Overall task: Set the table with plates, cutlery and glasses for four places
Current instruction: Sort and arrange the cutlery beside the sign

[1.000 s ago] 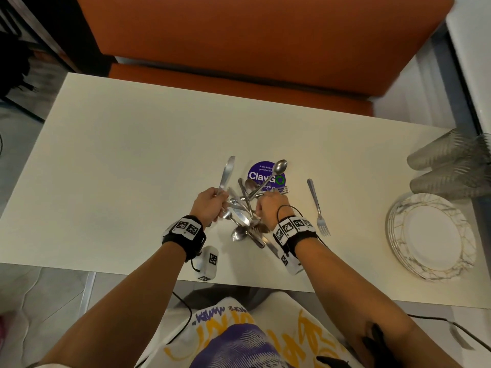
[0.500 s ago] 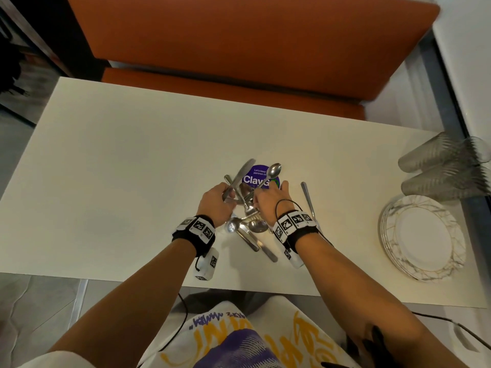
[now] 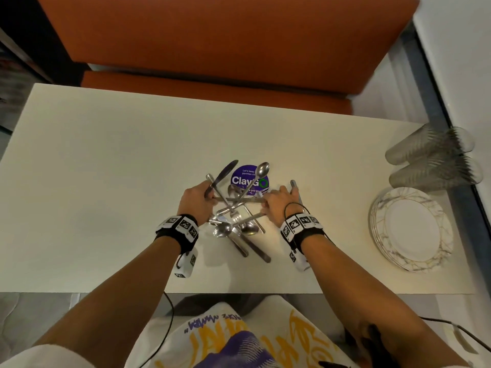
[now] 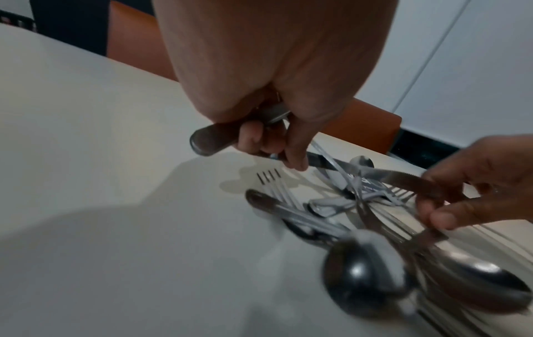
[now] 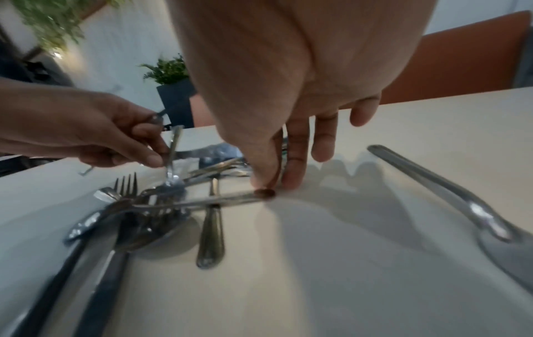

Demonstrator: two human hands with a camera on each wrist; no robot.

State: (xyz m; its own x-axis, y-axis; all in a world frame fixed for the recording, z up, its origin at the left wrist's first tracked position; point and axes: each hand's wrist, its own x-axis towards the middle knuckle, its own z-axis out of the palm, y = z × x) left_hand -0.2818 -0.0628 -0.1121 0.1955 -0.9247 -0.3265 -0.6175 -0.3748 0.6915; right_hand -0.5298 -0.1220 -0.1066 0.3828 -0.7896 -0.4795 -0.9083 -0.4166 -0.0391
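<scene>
A tangled pile of cutlery (image 3: 236,224) lies on the white table (image 3: 106,168) in front of me, partly over a round purple sticker (image 3: 248,179). My left hand (image 3: 195,200) grips a knife (image 3: 223,173) by its handle (image 4: 207,141), blade pointing up and away, along with a thinner handle. My right hand (image 3: 275,205) pinches the end of a handle (image 5: 262,192) that runs back into the pile. A second knife (image 4: 403,182) spans from hand to hand. A single fork (image 5: 432,182) lies just right of the right hand.
A stack of marbled plates (image 3: 410,229) sits near the table's right edge, with ribbed glasses (image 3: 433,158) lying on their sides behind it. An orange bench (image 3: 212,49) runs along the far side. The table's left half is bare.
My hands have drawn apart, the right one moving right toward the single fork. The knife in my left hand has tipped from nearly upright to leaning right.
</scene>
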